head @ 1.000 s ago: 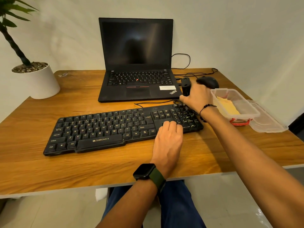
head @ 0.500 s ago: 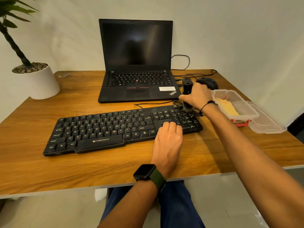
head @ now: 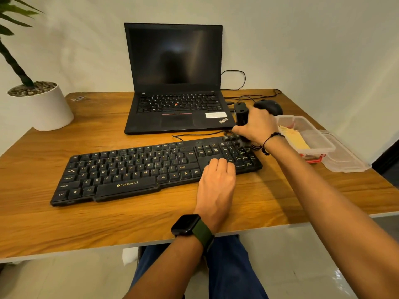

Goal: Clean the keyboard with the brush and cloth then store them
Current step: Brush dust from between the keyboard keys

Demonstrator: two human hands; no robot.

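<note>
On the wooden counter (head: 54,160), the black keyboard (head: 121,171) lay at a slight angle in front of an open laptop (head: 174,83), with a white plant pot (head: 45,106) at the far left edge.

The left hand (head: 217,182) reached in from below, palm down, its fingers together and bent a little at the tips, resting on the keys just left of the number pad; it gripped nothing. A dark watch (head: 186,224) on a green strap sat on that wrist.

Further right, the right hand (head: 258,126) was clamped around the black brush (head: 241,114), whose handle stood upright out of the fist over the keyboard's far right corner. The bristle end was hidden by the hand, so contact with the keys could not be told. A black cord bracelet (head: 268,142) circled that wrist. A black mouse (head: 269,106) sat just behind the hand.

At the right, a clear plastic box (head: 319,134) stood open, holding the yellow cloth (head: 296,139) flat inside. Its clear lid (head: 347,160) lay just beside it, nearer the counter's right edge.
</note>
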